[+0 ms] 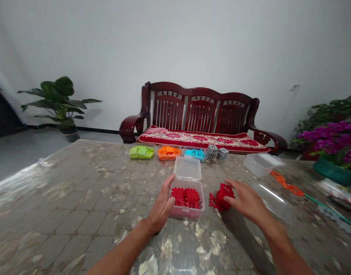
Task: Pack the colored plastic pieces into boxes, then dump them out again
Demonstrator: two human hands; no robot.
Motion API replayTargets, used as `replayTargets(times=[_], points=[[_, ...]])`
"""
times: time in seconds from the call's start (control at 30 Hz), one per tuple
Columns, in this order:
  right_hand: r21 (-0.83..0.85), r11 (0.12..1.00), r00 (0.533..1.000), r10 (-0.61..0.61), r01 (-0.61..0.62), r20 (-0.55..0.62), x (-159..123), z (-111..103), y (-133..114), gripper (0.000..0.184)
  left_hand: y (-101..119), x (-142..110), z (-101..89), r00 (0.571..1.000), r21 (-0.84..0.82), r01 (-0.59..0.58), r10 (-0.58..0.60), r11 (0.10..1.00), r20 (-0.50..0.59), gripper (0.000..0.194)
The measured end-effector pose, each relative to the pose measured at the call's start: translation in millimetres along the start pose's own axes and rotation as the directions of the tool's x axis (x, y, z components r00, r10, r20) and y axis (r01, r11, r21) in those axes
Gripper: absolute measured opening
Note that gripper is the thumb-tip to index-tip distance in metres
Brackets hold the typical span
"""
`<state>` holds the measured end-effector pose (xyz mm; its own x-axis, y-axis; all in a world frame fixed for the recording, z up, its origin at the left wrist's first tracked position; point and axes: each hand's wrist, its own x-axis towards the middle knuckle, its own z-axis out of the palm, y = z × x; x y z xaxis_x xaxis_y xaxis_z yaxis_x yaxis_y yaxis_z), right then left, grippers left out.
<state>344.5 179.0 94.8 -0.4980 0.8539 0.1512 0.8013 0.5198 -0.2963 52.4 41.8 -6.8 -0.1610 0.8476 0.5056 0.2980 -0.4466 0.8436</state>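
Pinches red pieces in the right hand, braces the clear box with an open left hand, and could drop some through too narrow a pinch.

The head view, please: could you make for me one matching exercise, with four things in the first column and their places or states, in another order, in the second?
Things:
1. Left hand
2. Right hand
3. Lid
4. Grey pieces

Places or states:
A. Right of the blue pieces
B. At the left side of the red-filled box
C. Grasping a red cluster
D. Open, behind the red-filled box

Pairs: 1-B, 2-C, 3-D, 4-A
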Motion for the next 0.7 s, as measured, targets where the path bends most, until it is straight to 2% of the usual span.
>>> replayTargets(times=[0.1,0.23,0.3,0.4,0.53,0.63,0.7], points=[[0.122,0.987,0.994,-0.098,0.102,-0.037,-4,-9,-32,0.054,1,0,1.0,1.000,-0.066,0.014,-0.015,0.998,-0.010,0.068],[0.180,0.943,0.959,-0.283,0.280,-0.011,-2,-11,-86,0.050,5,0,0.5,1.000,-0.017,-0.009,0.009,1.000,-0.003,0.071],[0.165,0.917,0.928,-0.372,0.363,0.031,3,-5,-108,0.050,6,0,-0.1,1.000,0.011,-0.020,0.020,1.000,0.002,0.071],[0.117,0.907,0.898,-0.419,0.405,0.134,15,9,-131,0.044,6,0,-0.8,0.999,0.048,-0.033,0.032,0.998,0.007,0.068],[0.056,0.911,0.889,-0.410,0.408,0.204,24,24,-141,0.040,5,0,-1.0,0.999,0.076,-0.048,0.047,0.996,0.011,0.066],[0.083,0.923,0.916,-0.384,0.376,0.119,22,22,-133,0.038,6,0,-0.8,0.999,0.083,-0.048,0.047,0.995,0.017,0.066],[0.153,0.933,0.942,-0.334,0.326,0.031,19,15,-118,0.034,7,0,-0.8,0.999,0.084,-0.037,0.036,0.996,0.015,0.066]])
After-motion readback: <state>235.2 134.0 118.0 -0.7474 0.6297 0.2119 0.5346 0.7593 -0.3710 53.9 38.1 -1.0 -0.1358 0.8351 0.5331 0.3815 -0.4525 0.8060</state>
